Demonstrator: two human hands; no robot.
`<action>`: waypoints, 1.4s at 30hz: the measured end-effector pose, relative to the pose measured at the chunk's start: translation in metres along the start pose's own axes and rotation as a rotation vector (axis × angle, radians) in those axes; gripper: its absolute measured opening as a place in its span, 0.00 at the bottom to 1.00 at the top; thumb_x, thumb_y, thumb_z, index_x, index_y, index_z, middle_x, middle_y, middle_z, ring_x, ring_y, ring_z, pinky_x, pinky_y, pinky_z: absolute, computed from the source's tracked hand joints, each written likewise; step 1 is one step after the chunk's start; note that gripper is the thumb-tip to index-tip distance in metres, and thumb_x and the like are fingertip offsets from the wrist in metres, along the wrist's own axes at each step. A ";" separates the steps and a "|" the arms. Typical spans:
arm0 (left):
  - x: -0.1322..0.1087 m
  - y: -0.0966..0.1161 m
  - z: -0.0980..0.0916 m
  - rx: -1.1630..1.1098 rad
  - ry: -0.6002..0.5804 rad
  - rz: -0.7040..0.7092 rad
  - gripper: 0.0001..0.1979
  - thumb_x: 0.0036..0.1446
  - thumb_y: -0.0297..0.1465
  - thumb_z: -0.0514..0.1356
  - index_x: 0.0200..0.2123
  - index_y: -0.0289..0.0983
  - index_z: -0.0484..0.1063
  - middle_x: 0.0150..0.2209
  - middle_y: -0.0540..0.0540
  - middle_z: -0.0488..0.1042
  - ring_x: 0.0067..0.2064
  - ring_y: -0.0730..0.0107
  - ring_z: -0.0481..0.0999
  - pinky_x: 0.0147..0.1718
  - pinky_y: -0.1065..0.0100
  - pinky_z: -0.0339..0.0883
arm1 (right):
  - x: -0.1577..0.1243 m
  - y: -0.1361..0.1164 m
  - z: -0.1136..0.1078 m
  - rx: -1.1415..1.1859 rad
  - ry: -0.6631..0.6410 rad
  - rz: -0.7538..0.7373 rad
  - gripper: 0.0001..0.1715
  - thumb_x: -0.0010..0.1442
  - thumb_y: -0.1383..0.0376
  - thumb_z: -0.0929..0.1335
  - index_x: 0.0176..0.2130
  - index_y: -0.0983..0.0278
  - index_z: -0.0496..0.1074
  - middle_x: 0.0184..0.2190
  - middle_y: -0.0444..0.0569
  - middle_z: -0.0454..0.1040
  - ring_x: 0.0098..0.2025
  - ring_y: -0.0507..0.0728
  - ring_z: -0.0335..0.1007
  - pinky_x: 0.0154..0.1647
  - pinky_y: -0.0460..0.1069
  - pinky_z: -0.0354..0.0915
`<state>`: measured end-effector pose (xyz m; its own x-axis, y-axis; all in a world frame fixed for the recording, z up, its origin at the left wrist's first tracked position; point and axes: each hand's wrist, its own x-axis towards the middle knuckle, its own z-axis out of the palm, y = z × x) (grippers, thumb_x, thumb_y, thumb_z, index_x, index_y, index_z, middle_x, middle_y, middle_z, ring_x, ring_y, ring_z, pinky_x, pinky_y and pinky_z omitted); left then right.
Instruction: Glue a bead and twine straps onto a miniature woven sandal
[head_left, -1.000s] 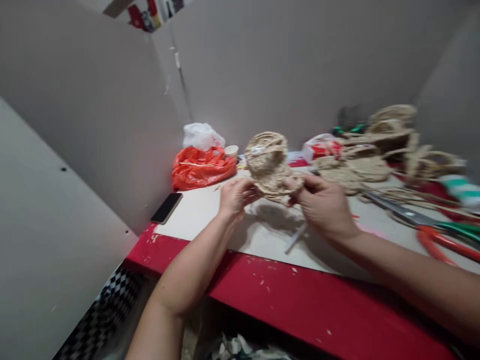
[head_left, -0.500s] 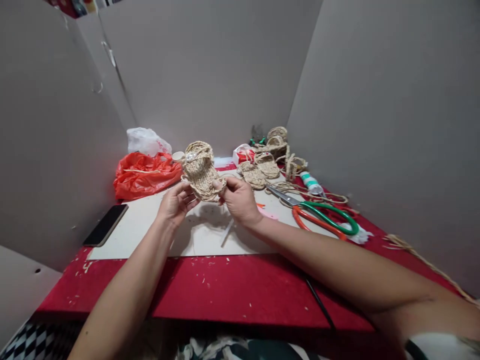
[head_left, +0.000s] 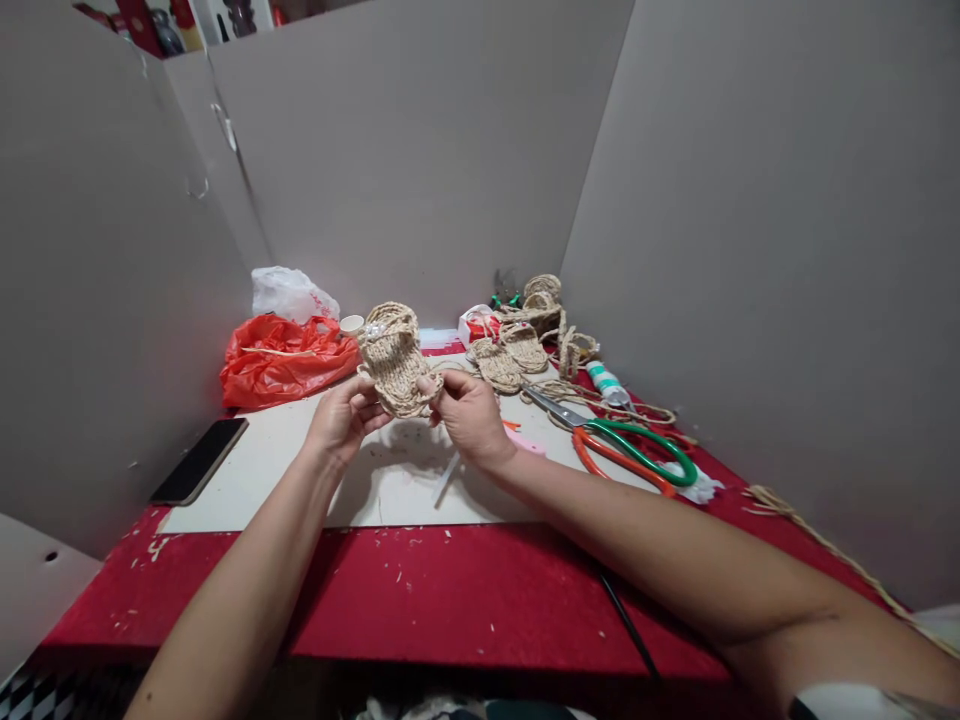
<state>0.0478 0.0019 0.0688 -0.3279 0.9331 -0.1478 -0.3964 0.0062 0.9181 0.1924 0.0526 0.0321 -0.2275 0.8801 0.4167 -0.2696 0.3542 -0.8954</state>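
Got a small beige slipper of knitted straw cord point(head_left: 394, 360) clamped in both hands, held up above the middle of the table point(head_left: 420, 590), sole end near the body and strap toward the far edge. Pinching its near right rim between thumb and fingers of the right hand point(head_left: 474, 415); gripping the near left rim with the left hand point(head_left: 341, 420), fingers tucked partly under. Can see a big white flat board point(head_left: 262, 470) below, laid on the table's red top. Got a thin whitish stick point(head_left: 445, 482) on there too, just beside the right wrist. Further right, got big metal scissors with one green and one orange handle point(head_left: 585, 425), pointing at the far edge, handles toward the right edge. Behind those, seeing two flat beige woven pieces point(head_left: 510, 358) near the far right corner. Over at the far left corner, got a crumpled orange plastic bag point(head_left: 281, 365), plus a flat black phone point(head_left: 201, 462) by the left edge.
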 end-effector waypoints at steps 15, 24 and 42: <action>0.008 -0.006 -0.008 0.240 -0.049 0.118 0.10 0.39 0.30 0.63 0.24 0.35 0.64 0.21 0.48 0.73 0.20 0.76 0.71 0.22 0.71 0.71 | 0.002 -0.001 0.000 0.003 -0.007 0.092 0.22 0.44 0.52 0.74 0.18 0.64 0.65 0.15 0.38 0.61 0.16 0.47 0.54 0.13 0.43 0.60; 0.011 -0.005 -0.011 0.208 -0.088 0.065 0.08 0.38 0.29 0.60 0.26 0.34 0.67 0.19 0.50 0.70 0.20 0.76 0.70 0.23 0.71 0.72 | 0.005 0.002 -0.003 0.009 -0.015 0.150 0.22 0.43 0.52 0.74 0.17 0.64 0.65 0.15 0.38 0.59 0.17 0.47 0.54 0.14 0.43 0.62; 0.006 -0.003 -0.010 0.183 -0.126 0.097 0.11 0.39 0.28 0.63 0.25 0.35 0.63 0.21 0.49 0.73 0.21 0.76 0.72 0.23 0.72 0.72 | 0.006 0.003 -0.007 -0.048 -0.039 0.057 0.25 0.45 0.47 0.73 0.19 0.64 0.66 0.16 0.39 0.60 0.18 0.47 0.55 0.15 0.44 0.61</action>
<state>0.0380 0.0043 0.0617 -0.2431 0.9698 -0.0190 -0.2025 -0.0316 0.9788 0.1964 0.0609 0.0309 -0.2782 0.8866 0.3697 -0.2104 0.3193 -0.9240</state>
